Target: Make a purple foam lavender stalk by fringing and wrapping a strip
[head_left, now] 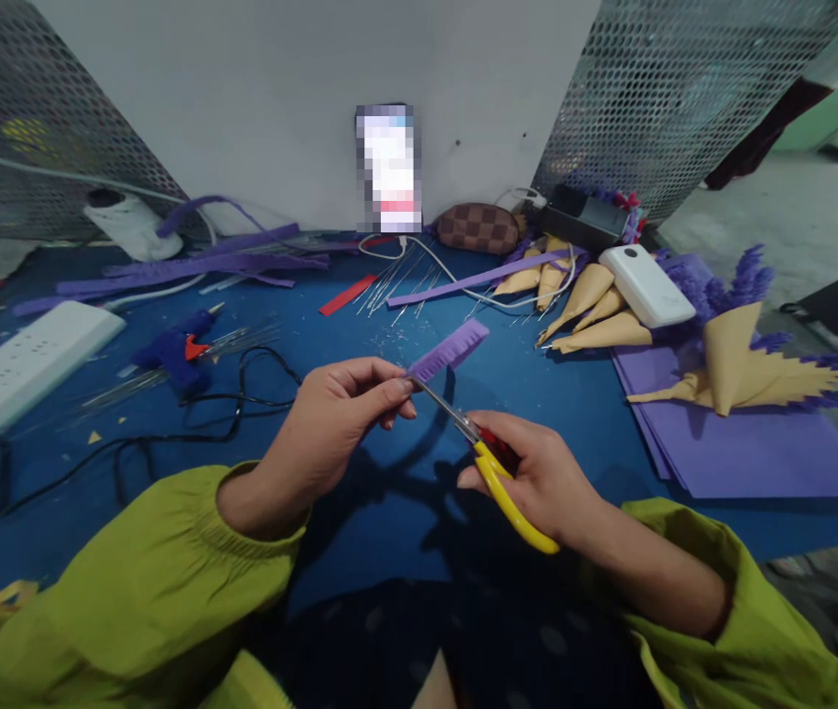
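Between the thumb and fingers of my left hand (pixel 349 414) is pinched one end of a purple paper strip (pixel 452 350), whose edge is cut into a fringe. The strip's far end sticks out up and to the right. My right hand (pixel 537 473) is closed round scissors (pixel 511 507) with yellow and red handles. Their blades point up and left and meet the strip close to my left fingertips. Whether the blades are parted there is too small to tell.
A blue glue gun (pixel 178 354) with a black cord and a white power strip (pixel 34 374) lie left. Behind are purple strips (pixel 226 258), thin wires (pixel 404 286) and a propped phone (pixel 389 167). Paper cones (pixel 585 300), a power bank (pixel 647 286) and purple sheets (pixel 773 458) are right.
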Action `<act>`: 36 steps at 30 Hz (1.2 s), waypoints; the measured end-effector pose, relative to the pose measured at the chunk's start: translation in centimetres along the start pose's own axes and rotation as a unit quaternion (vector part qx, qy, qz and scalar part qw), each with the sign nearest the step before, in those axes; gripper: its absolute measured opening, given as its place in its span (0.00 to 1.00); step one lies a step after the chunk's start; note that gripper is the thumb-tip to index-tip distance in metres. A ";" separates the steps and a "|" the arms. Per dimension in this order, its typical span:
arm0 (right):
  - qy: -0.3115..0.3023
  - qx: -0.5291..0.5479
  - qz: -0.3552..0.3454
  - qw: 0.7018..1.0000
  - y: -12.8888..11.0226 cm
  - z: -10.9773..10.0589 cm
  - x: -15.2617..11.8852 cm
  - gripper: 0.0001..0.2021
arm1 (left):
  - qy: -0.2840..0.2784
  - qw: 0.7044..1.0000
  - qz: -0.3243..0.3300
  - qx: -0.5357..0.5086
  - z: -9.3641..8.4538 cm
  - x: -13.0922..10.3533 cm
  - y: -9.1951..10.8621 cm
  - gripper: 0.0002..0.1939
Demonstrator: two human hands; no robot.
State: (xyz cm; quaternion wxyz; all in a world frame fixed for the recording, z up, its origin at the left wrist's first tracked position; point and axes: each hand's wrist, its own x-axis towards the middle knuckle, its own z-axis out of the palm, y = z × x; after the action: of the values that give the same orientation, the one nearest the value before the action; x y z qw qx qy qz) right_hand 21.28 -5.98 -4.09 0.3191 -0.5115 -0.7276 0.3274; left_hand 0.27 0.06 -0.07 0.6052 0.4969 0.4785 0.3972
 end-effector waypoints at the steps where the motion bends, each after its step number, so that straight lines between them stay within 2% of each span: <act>1: -0.001 0.002 -0.001 1.000 0.0 0.0 0.0 0.23 | 0.000 1.000 0.001 -0.001 0.0 0.0 0.0 0.06; 13: -0.009 0.030 0.015 0.999 0.0 -0.1 0.1 0.21 | -0.006 1.000 0.000 -0.009 -0.1 0.0 -0.1 0.05; 18: -0.051 0.094 0.051 0.993 0.1 -0.2 0.0 0.21 | -0.009 1.000 -0.006 -0.009 -0.1 0.1 0.1 0.06; 21: -0.052 0.108 0.059 0.991 0.1 -0.2 0.1 0.21 | -0.010 1.000 -0.015 -0.018 -0.1 0.1 0.1 0.06; 25: -0.047 0.104 0.056 0.992 0.2 -0.2 0.2 0.20 | -0.016 0.999 -0.026 -0.033 -0.1 0.1 0.1 0.06; 30: -0.033 0.087 0.049 0.994 0.0 -0.2 0.1 0.20 | -0.014 1.000 -0.011 -0.015 -0.2 0.1 -0.1 0.05; 36: -0.001 0.004 0.015 1.000 0.1 -0.1 -0.1 0.25 | 0.011 1.000 0.009 -0.015 -0.1 0.1 -0.1 0.05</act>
State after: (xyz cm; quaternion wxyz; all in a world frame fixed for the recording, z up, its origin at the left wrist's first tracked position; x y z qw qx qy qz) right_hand 21.43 -5.99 -4.10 0.3153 -0.5211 -0.7186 0.3355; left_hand 0.20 0.17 -0.19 0.6039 0.4871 0.4749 0.4155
